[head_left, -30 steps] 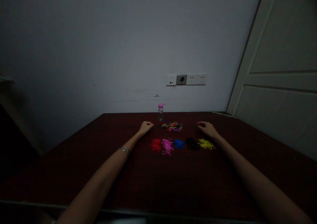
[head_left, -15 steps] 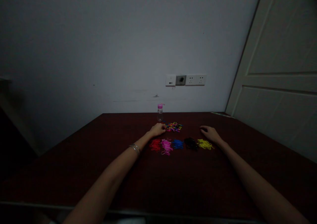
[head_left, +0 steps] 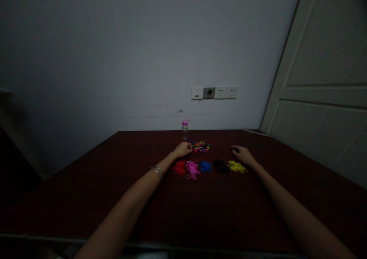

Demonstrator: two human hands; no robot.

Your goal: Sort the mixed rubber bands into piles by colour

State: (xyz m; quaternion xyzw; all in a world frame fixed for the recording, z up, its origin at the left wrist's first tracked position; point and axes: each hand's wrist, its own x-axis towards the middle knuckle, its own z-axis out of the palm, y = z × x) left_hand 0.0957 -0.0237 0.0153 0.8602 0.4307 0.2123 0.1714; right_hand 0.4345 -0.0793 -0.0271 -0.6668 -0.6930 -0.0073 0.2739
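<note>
My left hand (head_left: 183,149) rests at the left edge of a mixed pile of coloured rubber bands (head_left: 201,147), its fingers curled together; whatever they hold, if anything, is hidden. On the table further right lies my right hand (head_left: 241,154), loosely bent, with a gap between thumb and fingers and nothing visible in it. Nearer to me, a row of sorted bands runs from red bands (head_left: 179,167) through pink bands (head_left: 193,168), blue bands (head_left: 205,166) and black bands (head_left: 220,166) to yellow bands (head_left: 236,166), which lie closest to my right hand.
A clear bottle with a pink cap (head_left: 185,130) stands upright behind my left hand. The dark red table (head_left: 218,209) meets a pale wall with sockets (head_left: 226,93). A white panelled door (head_left: 323,91) is on the right. The light is dim.
Both hands and the piles of bands look the same. Only a very slight shift of the camera view shows.
</note>
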